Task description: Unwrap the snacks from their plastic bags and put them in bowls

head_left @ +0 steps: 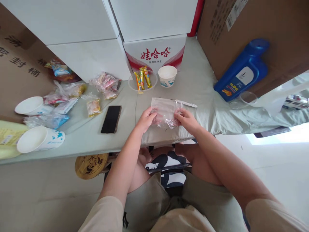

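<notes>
A clear plastic bag (165,108), thin and crinkled, is stretched between my hands above the table's front edge. My left hand (145,120) pinches its left side with thumb and fingers. On the opposite side, my right hand (187,120) has its fingers closed on the bag's edge. Just behind the bag lies a slim white tool (189,104), partly covered, whose kind I cannot make out. Farther back, a clear round lid or shallow dish (154,84) holds several yellow snack packets (142,78). Beside it stands a white paper bowl (167,76).
A black phone (111,119) lies left of my hands. Bagged food packets (106,83) and two tipped paper bowls (41,139) occupy the left side. On the right are a blue bottle (241,71) and a clear cup (247,99). Boxes (156,51) line the back.
</notes>
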A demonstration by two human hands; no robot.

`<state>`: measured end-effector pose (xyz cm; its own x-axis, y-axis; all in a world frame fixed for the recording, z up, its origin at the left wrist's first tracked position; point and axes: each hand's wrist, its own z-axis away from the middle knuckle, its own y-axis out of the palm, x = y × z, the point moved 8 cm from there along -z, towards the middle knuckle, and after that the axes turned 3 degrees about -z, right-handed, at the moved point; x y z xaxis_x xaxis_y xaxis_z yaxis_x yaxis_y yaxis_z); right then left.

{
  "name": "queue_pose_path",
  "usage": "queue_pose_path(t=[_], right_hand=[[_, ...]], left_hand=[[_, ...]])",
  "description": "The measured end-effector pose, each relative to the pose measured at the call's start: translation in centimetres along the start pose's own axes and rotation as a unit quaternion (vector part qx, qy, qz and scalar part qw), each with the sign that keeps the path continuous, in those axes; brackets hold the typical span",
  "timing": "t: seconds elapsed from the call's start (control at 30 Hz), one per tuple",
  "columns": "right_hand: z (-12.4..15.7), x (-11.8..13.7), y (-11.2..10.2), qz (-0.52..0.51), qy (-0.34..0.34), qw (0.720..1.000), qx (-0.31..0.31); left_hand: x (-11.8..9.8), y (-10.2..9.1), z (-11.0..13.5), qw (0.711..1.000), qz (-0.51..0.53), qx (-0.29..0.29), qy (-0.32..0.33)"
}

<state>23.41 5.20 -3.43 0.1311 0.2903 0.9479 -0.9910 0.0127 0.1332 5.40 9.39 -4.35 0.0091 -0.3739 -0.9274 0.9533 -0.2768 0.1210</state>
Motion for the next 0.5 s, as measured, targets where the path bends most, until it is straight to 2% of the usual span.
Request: queue_pose_path(t=[0.1, 0.2, 0.3, 0.4, 0.5], right_hand=[[0.2, 0.9, -0.4, -0.039, -0.025, 0.999, -0.017], [0.4, 1.9, -0.5, -0.117, -0.056, 0.992, -0.014], [0.5, 2.0, -0.2, -0.161, -0.039, 0.986, 0.014], [0.4, 1.5, -0.3, -0.124, -0.022, 0.992, 0.010], [0.1, 0.8, -1.3, -0.048, -0.019, 0.998, -0.045]], left_hand=[[-0.3, -0.3, 0.3, 1.000, -0.025, 0.013, -0.006], [-1.1, -0.2, 0.7, 0.997, 0.067, 0.036, 0.011], [-1.1, -0.1, 0.7, 0.990, 0.133, 0.056, -0.002], [-0.8, 0.2, 0.5, 0.992, 0.098, 0.075, 0.000], [-0.9, 0.1, -0.2, 0.997, 0.023, 0.057, 0.043]])
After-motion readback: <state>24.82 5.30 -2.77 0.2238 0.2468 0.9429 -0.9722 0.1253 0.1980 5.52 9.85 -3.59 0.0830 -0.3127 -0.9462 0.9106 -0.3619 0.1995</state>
